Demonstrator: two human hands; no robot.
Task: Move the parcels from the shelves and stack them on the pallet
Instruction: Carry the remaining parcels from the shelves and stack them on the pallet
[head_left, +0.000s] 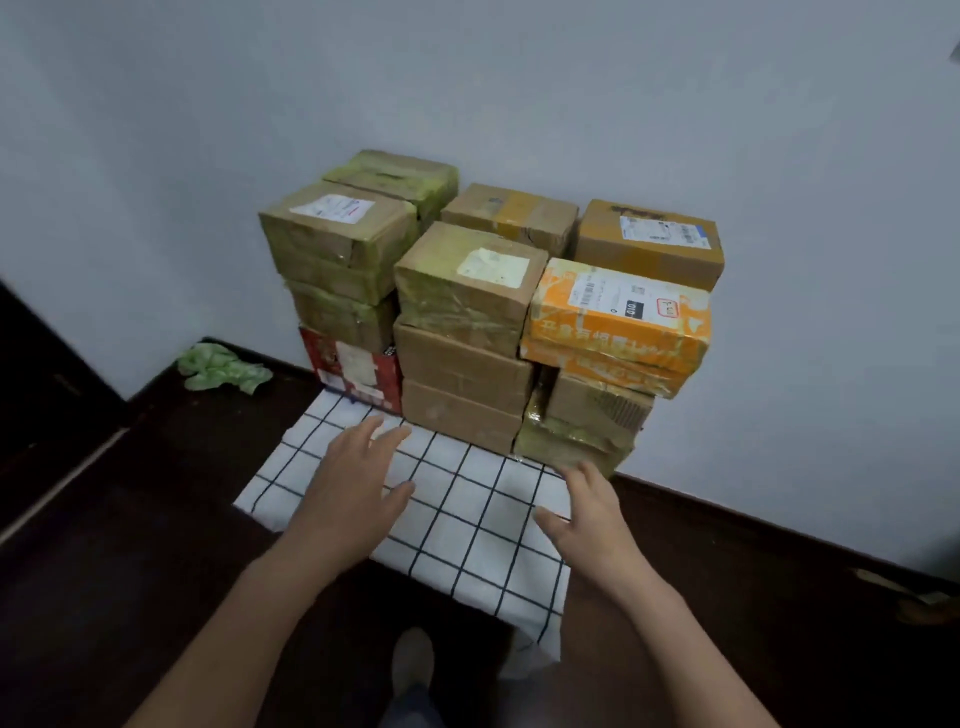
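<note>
Both hands are empty. The left hand (358, 483) and right hand (587, 514) are held out low with fingers spread and relaxed, palms turned toward each other and well apart. They grip nothing and touch no parcel.

**Location of the goods:** The parcels (467, 280) stand directly ahead of the hands, against the wall (779, 156). They rest on the far part of a white checked cloth (467, 530).
- No pallet as such is visible. The cloth presumably covers or stands in for it.
- The near part of the cloth, under and between the hands, carries no parcel.

**Stack as found:** There are three front columns, each about three parcels high, with more parcels behind.
- Ahead of the left hand, a red box (353, 369) sits at the bottom under two green-taped cartons.
- Ahead of the right hand, an orange printed parcel (618, 322) tops its column and overhangs the crushed cartons beneath it.
- A yellow-brown carton (649, 239) stands beyond it.

**Progress:** My assessment is that the task is well advanced, with over a dozen parcels already stacked. The shelves are out of view, so the number left cannot be told. The empty hands suggest one placement is finished and the next fetch is due.

**Other items:**
- A crumpled green wad (223, 369) lies on the dark floor beyond and outward of the left hand.
- A shoe (413, 660) shows below, between the forearms.

**Risk noted:** The right-hand column looks the least square.
</note>
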